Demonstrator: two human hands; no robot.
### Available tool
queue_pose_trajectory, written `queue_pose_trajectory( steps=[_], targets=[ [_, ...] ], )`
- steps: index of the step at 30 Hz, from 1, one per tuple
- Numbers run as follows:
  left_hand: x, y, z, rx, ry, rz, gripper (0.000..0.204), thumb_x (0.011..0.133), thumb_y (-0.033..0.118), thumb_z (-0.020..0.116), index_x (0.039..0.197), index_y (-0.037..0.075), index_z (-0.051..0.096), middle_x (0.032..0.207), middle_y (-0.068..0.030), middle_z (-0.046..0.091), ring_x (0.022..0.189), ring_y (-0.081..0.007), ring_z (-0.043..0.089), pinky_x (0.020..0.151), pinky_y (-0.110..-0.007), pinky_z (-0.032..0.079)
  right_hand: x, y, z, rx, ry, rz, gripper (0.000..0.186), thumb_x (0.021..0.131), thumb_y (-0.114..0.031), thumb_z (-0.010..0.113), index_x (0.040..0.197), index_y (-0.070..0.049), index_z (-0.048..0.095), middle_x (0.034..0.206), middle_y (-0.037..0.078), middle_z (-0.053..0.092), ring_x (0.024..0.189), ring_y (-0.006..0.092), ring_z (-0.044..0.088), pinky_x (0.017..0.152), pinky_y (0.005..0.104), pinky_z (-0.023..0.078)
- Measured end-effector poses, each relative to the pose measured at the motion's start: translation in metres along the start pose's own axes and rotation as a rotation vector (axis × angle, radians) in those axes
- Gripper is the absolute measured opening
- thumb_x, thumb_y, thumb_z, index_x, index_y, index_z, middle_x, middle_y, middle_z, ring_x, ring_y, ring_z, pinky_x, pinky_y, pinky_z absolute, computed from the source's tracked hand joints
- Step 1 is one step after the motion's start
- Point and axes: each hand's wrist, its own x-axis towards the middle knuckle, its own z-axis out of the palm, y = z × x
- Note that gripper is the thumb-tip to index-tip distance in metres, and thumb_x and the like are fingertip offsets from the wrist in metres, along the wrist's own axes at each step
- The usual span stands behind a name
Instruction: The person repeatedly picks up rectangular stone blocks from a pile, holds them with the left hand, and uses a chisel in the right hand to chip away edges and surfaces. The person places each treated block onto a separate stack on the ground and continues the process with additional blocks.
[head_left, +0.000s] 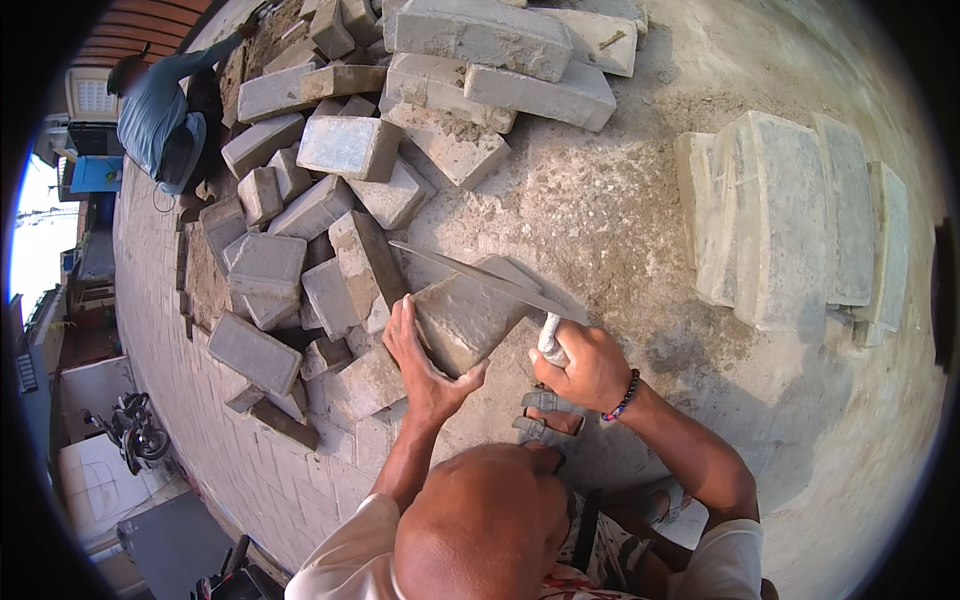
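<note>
My left hand point(430, 375) grips a rough grey-brown paving block point(460, 325) in front of me, fingers along its left side and thumb at the near edge. My right hand point(585, 365) is closed round the pale handle of a long, flat metal blade point(470, 275). The blade slants up and leftward over the block, close to its top; whether it touches cannot be made out. A heap of grey blocks point(265, 270) lies just beyond and left of the held block. My sandaled foot point(550, 415) shows below my right hand.
Stacked pale slabs point(780, 220) stand at the right, and long blocks point(480, 40) lie at the top. A person in a blue shirt point(150, 130) crouches at the upper left beside the heap. A motorcycle point(135, 430) stands at the far left, past the paved ground point(180, 380).
</note>
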Motion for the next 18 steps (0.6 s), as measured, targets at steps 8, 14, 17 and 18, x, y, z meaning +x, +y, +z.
queue_pose_trajectory(
  steps=[8,14,17,18],
  targets=[
    [-0.009,-0.005,-0.002,0.004,-0.003,-0.028,0.121,0.053,0.032,0.085,0.151,0.003,0.02,0.147,-0.0227,0.03,0.133,-0.043,0.029,0.111,-0.053,0.026,0.003,0.0,-0.016,0.122,0.025,0.054,0.032,0.085,-0.024,0.063,0.102,0.003,0.057,0.073,0.026,0.065,0.071,0.044,0.065,0.066,0.0508,0.051],
    [-0.006,-0.008,0.0,-0.037,0.012,-0.013,0.122,0.053,0.034,0.085,0.151,0.003,0.02,0.148,-0.0227,0.03,0.134,-0.0433,0.028,0.111,-0.054,0.025,0.015,0.067,0.02,-0.255,-0.201,0.22,0.033,0.083,-0.021,0.063,0.105,0.003,0.057,0.077,0.028,0.066,0.075,0.0458,0.066,0.072,0.0531,0.053],
    [-0.011,-0.011,-0.001,-0.011,0.007,-0.012,0.122,0.053,0.034,0.085,0.151,0.003,0.02,0.148,-0.0227,0.03,0.134,-0.0432,0.028,0.111,-0.054,0.025,0.028,0.022,-0.017,-0.111,-0.136,0.153,0.037,0.085,-0.025,0.063,0.106,0.004,0.057,0.073,0.026,0.065,0.072,0.0449,0.066,0.069,0.0521,0.052],
    [-0.015,-0.012,-0.001,-0.029,0.008,-0.05,0.122,0.053,0.034,0.084,0.151,0.003,0.019,0.148,-0.023,0.03,0.134,-0.043,0.029,0.111,-0.054,0.025,0.025,0.006,-0.02,-0.053,-0.11,0.14,0.038,0.085,-0.027,0.063,0.107,0.004,0.057,0.072,0.026,0.065,0.071,0.0446,0.066,0.068,0.0517,0.052]
  ],
)
